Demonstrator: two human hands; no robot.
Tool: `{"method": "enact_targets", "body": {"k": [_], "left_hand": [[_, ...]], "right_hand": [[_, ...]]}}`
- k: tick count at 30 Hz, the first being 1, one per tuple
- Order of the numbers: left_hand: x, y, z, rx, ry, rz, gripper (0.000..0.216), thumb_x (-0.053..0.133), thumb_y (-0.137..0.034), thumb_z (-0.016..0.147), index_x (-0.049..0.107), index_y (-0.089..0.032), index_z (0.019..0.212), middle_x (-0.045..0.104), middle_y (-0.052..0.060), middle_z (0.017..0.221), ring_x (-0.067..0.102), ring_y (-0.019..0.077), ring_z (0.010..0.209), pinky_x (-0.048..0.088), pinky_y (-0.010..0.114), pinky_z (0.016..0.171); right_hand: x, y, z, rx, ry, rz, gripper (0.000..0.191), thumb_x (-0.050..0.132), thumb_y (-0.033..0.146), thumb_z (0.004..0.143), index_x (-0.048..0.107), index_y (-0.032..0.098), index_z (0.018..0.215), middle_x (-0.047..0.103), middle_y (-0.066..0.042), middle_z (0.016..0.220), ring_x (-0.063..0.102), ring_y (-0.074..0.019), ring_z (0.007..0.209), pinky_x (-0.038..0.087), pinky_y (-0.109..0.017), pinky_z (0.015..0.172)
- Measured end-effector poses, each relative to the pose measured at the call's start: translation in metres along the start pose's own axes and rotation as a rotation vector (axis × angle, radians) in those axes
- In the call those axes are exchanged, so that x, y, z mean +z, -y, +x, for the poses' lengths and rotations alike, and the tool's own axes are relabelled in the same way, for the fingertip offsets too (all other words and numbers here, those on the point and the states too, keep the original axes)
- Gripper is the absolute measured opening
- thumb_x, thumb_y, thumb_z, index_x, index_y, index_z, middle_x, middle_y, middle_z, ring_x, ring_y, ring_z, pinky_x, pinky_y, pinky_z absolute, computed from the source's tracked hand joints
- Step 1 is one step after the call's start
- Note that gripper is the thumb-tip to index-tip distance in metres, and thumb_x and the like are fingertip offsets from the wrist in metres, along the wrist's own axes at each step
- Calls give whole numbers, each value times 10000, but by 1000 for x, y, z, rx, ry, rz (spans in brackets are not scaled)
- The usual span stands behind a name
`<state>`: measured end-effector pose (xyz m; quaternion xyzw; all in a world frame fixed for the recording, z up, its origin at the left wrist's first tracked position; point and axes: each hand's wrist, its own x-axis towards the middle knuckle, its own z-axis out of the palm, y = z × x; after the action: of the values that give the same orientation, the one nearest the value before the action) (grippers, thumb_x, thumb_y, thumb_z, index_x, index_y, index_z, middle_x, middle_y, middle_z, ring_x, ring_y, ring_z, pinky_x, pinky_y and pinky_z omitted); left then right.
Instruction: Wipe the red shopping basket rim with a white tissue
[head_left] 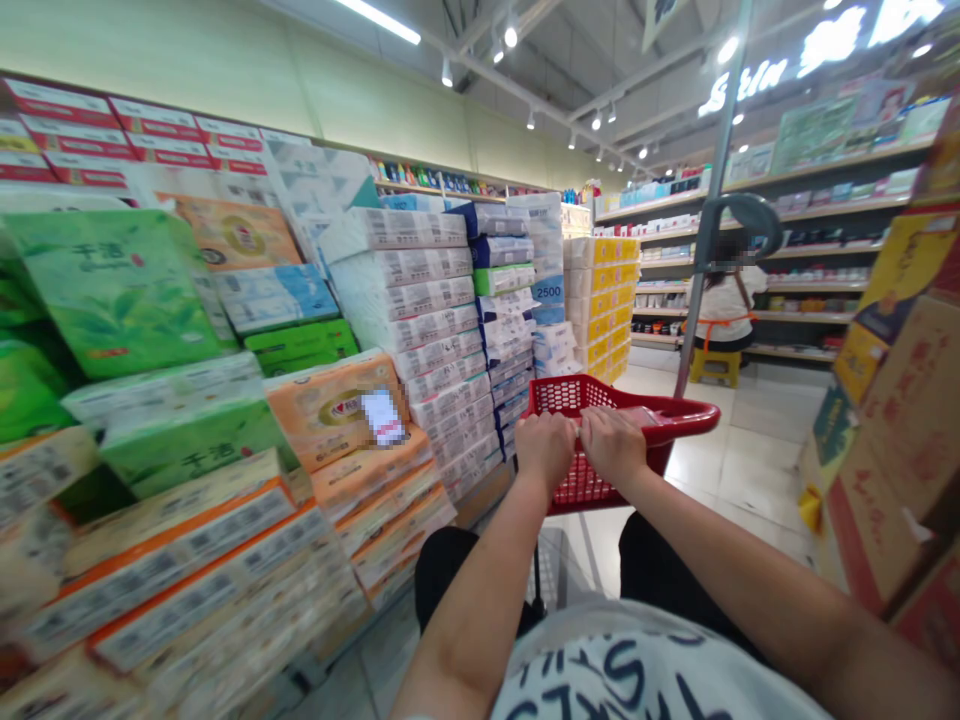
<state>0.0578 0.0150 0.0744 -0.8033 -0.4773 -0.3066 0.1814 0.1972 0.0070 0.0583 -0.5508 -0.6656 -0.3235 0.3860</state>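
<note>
A red plastic shopping basket (600, 490) with perforated sides is in front of me, at knee height. My left hand (546, 450) is closed over the left part of its near edge. Beside it, my right hand (613, 447) is curled over the same edge, farther right. The two hands nearly touch, knuckles up, and their fingertips are mostly hidden. A red handle loop (694, 415) sticks out to the right of the basket. What lies inside the basket is largely hidden by my hands.
Stacked tissue packs (439, 330) rise close on my left, with orange packs (345, 410) lower down. Cardboard boxes (892, 440) line the right side. A metal pole (705, 250) stands ahead. Beyond it, a person (726, 305) sits on a yellow stool (714, 367) facing shelves.
</note>
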Motion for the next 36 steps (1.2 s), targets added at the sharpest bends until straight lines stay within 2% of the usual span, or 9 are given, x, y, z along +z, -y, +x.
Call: {"method": "enact_targets", "body": {"k": [5,10,12,19,22,25,27,32,36], "left_hand": [[5,-1,-25,70,-169,-14,254,396,-309,947,597,-221,1075,621,91,1071,527,242,1044,338,414,942],[0,-1,4,-13,55,17,337,336,-324,962,627,-181,870,653,87,843,584,225,807,382,381,780],[-1,1,8,5,76,14,346,327,-319,966,626,-183,854,654,81,829,588,220,791,382,374,771],[7,1,-23,92,-143,12,258,397,-321,940,592,-218,1073,624,86,1089,535,246,1051,346,412,941],[2,0,-2,-32,6,51,308,350,-341,956,621,-197,935,653,85,927,586,237,905,398,387,825],[-2,2,18,-30,195,57,357,334,-347,959,637,-188,858,667,77,812,610,217,760,410,362,736],[-3,4,14,-10,158,50,371,317,-346,967,636,-187,866,669,77,830,609,214,784,407,361,754],[2,4,-23,161,-106,3,254,420,-327,933,608,-219,1065,643,83,1054,549,237,1030,358,398,934],[-2,-3,-10,41,-1,40,301,382,-361,950,635,-198,950,661,91,935,594,231,915,399,382,849]], "right_hand": [[1,-1,-2,-4,-17,-3,234,450,193,920,681,154,935,722,-74,962,610,-213,910,389,-338,851],[-2,-1,-1,-2,-2,-2,240,449,201,922,681,143,937,720,-80,963,610,-214,911,385,-338,856],[-2,-1,-1,-1,1,-2,237,449,203,921,679,145,924,719,-81,945,610,-213,897,385,-337,855],[2,-4,0,-17,-8,18,230,451,195,918,675,144,920,716,-82,958,611,-212,904,390,-336,855],[3,-6,1,-15,15,33,241,442,191,922,677,142,939,715,-84,963,613,-211,905,393,-337,857],[4,-7,2,-23,34,46,248,441,194,921,678,139,968,711,-82,995,610,-217,934,392,-341,871],[4,-8,0,-23,33,51,251,446,197,919,678,133,991,707,-83,1024,606,-223,960,390,-347,884],[2,-9,-3,-26,25,66,269,440,208,930,682,130,1016,708,-86,1043,603,-222,982,387,-351,899],[-1,-10,-4,-23,32,66,278,432,211,932,684,134,1020,711,-86,1034,605,-221,963,389,-352,890]]}}
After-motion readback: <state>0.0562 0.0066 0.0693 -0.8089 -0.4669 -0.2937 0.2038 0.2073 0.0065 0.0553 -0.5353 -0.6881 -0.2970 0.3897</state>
